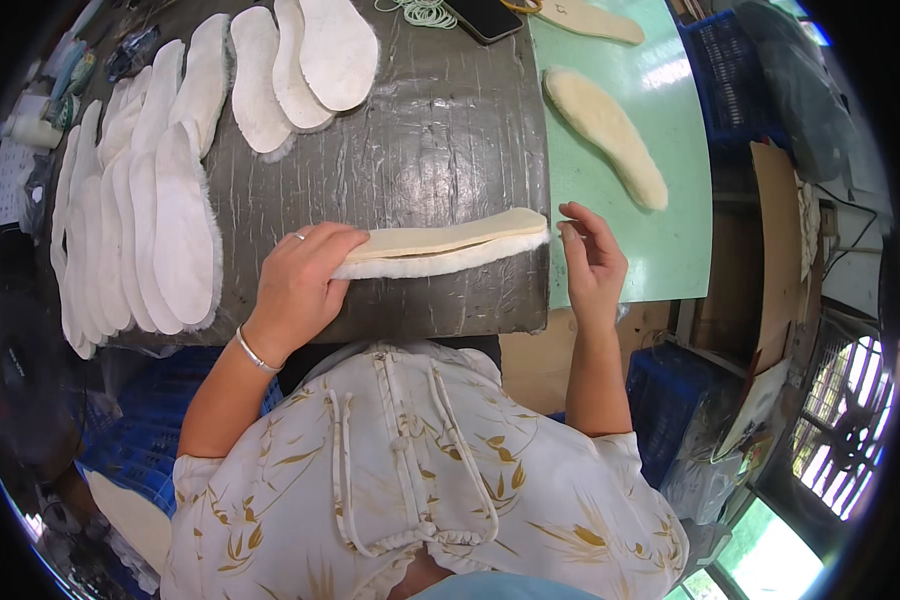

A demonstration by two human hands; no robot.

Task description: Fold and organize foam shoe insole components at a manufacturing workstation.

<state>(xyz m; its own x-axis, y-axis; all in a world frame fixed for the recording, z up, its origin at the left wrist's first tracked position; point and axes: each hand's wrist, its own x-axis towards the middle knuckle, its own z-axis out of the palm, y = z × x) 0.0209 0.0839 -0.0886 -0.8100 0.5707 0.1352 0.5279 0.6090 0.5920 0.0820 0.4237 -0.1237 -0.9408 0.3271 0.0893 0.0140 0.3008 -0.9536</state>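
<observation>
Because your left hand [305, 270] pinches one end of the insole pair [445, 238] over the dark table [450, 150], its layers seem held together there; your right hand [595, 270], half-curled beside the other end, holds nothing I can make out.

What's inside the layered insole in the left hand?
Between its cream layer and fluffy white layer, only a narrow dark gap shows. The layers' facing surfaces are mostly hidden, and the left hand covers one end.
</observation>
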